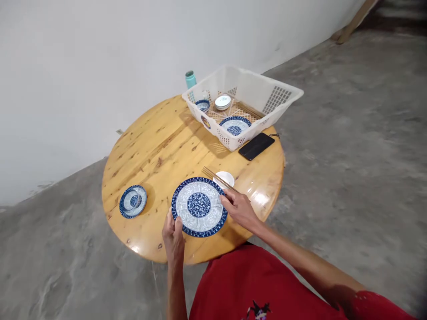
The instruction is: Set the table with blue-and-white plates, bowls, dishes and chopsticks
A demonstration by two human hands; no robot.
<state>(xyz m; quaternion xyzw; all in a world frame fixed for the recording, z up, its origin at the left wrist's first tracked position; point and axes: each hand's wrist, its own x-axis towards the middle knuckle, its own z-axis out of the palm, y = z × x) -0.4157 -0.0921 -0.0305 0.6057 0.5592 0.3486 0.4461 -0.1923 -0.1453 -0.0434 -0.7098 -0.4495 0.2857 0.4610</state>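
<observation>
The large blue-and-white patterned porcelain plate [199, 207] lies flat at the near edge of the round wooden table [160, 146]. My left hand [173, 233] grips its near rim, my right hand [237, 207] pinches the right rim. I should keep it level and clear of the wooden chopsticks [218, 179] on the small white dish [225, 178] just beside.

There is one camera, worn on the person's head. It looks forward and down from above at the round bench [156, 146], fairly close. The wall and floor show behind. The far corner is probably cut off.
</observation>
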